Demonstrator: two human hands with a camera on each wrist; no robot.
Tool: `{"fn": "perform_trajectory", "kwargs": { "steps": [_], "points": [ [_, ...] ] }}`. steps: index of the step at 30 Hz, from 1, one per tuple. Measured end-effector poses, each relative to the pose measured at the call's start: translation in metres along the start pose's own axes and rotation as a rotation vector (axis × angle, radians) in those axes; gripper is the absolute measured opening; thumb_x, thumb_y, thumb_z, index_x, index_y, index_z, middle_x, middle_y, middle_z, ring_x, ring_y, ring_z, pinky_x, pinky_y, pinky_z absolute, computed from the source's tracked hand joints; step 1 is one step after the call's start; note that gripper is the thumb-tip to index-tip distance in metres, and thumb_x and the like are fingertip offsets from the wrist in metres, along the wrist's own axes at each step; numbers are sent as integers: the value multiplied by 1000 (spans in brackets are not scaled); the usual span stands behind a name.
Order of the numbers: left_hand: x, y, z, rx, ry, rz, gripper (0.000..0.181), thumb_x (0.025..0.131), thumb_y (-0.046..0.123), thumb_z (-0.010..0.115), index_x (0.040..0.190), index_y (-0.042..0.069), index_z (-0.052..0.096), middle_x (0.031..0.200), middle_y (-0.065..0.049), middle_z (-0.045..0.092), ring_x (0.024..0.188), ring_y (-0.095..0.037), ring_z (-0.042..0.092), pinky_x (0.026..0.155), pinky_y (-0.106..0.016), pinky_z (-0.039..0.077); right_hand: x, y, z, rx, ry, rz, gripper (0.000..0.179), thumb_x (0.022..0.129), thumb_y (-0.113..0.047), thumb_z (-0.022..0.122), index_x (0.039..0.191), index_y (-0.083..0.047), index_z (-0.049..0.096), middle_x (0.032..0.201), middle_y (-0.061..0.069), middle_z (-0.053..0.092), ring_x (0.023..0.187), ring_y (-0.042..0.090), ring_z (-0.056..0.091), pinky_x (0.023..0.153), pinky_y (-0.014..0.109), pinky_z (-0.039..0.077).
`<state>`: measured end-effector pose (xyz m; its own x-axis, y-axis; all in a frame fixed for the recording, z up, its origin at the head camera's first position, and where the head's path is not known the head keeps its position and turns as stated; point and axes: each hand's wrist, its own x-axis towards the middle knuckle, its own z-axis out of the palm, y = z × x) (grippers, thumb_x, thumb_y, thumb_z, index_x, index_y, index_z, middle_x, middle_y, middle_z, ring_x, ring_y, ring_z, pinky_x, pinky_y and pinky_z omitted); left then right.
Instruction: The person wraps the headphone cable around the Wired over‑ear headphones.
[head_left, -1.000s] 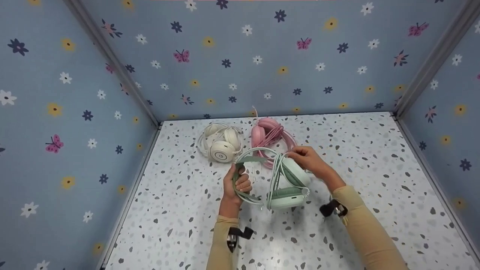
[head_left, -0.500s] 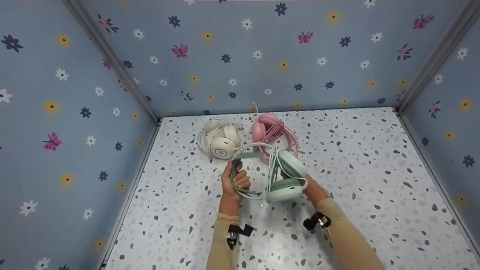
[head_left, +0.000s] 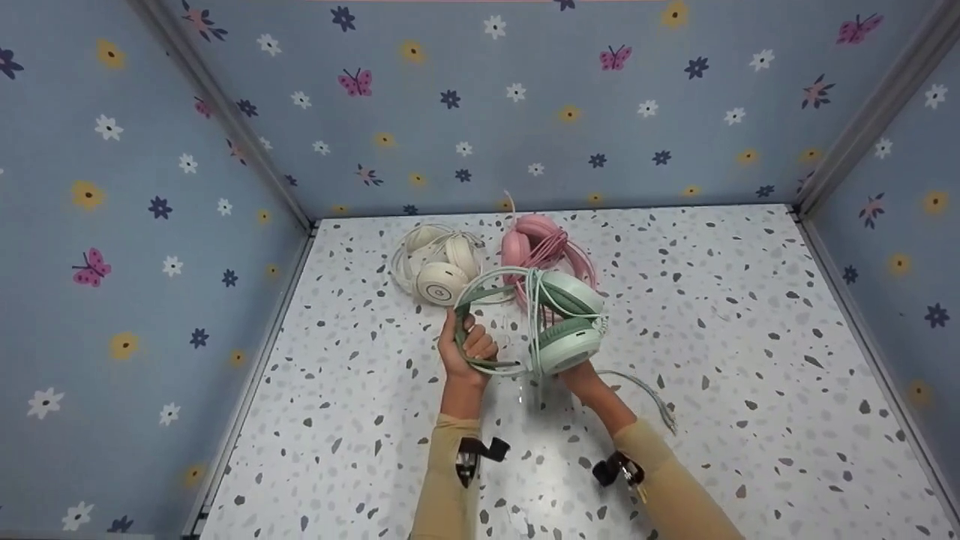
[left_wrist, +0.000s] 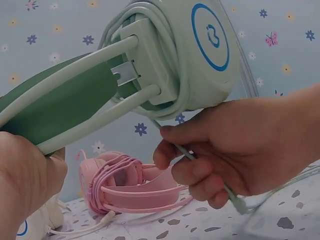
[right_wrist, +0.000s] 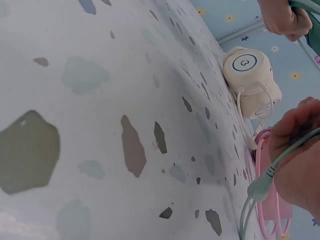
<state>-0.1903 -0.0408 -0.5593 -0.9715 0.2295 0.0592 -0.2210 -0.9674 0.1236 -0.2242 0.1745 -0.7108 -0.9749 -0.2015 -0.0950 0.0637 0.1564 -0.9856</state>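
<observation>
My left hand [head_left: 465, 352] grips the headband of the green headphones [head_left: 566, 350], holding them above the table. Their thin cable is wound around the headband ends and ear cups. Below the ear cups my right hand [left_wrist: 240, 145] holds a loose length of the green cable [left_wrist: 185, 151] in its curled fingers, as the left wrist view shows. A small cable splitter [right_wrist: 260, 187] hangs out past that hand, and the tail trails off to the right. In the head view the ear cups hide most of the right hand's fingers.
Cream-white headphones [head_left: 442, 283] lie at the back left of the speckled white table [head_left: 720, 315]. Pink headphones [head_left: 516, 249], bundled in their cable, lie beside them, partly behind the green pair. Flower-patterned panels [head_left: 517, 112] enclose the back and sides.
My right hand has left the upper ear cup's edge and moved down and left to beneath the ear cups. The left hand keeps its grip on the headband. The head view has tilted down slightly.
</observation>
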Motion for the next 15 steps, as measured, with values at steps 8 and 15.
{"fn": "perform_trajectory", "kwargs": {
  "steps": [8,15],
  "points": [
    [10,11,12,-46,54,177,43,102,47,35,75,13,39,52,7,18,33,-4,30,35,-18,28,-90,-131,20,-117,-97,-109,31,108,-21,29,91,-3,48,66,4,44,53,12,39,51,29,39],
    [17,16,18,-15,127,281,44,104,44,33,73,13,36,50,5,20,35,-6,23,34,-22,28,-116,-119,33,-301,-49,-211,30,108,-21,31,89,-7,50,65,-2,43,55,11,39,54,28,38]
  ]
}}
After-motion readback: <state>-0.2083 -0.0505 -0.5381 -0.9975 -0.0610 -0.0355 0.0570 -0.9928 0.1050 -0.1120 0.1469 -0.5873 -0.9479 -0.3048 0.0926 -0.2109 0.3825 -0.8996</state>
